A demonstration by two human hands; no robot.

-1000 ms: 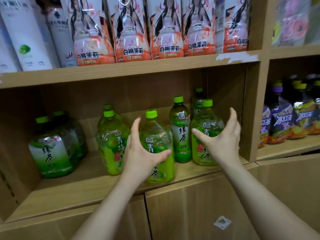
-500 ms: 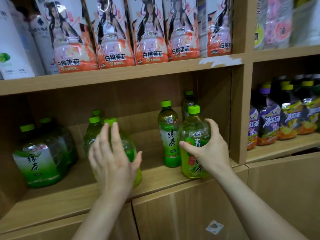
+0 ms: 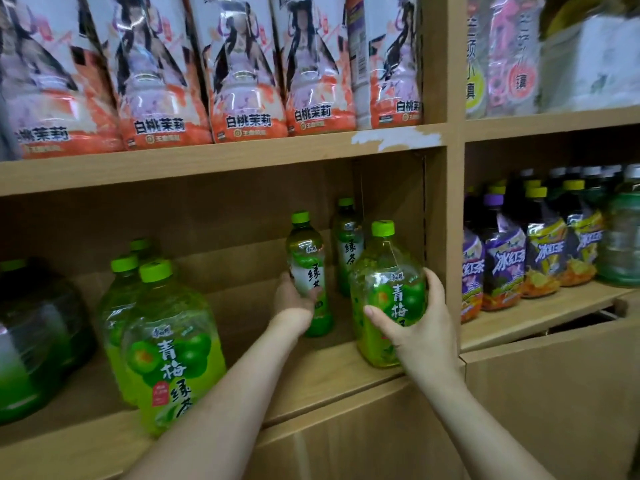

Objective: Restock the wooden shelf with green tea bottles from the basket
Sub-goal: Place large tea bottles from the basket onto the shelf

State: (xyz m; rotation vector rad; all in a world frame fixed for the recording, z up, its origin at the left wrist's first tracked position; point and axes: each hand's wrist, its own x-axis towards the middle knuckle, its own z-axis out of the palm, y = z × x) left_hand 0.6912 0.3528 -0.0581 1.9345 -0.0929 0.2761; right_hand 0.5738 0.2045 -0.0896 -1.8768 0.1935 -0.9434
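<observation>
My right hand (image 3: 417, 327) grips a large plum green tea bottle (image 3: 388, 271) standing at the right end of the wooden shelf (image 3: 329, 375), near its front edge. My left hand (image 3: 294, 301) is wrapped around a slim green tea bottle (image 3: 308, 271) further back. Behind that stands another slim green tea bottle (image 3: 348, 247). At the left front, a large plum green tea bottle (image 3: 166, 348) stands with two similar ones behind it. Dark green tea bottles (image 3: 31, 341) fill the far left. No basket is in view.
Peach jasmine drink cartons (image 3: 242, 81) line the shelf above. A wooden divider (image 3: 446, 237) separates the right compartment, where purple and yellow iced tea bottles (image 3: 540, 251) stand. Cabinet doors (image 3: 346, 445) close the space below.
My left hand left the large bottle at the left front and reached back to the slim green tea bottle. My right hand still holds the large bottle at the right.
</observation>
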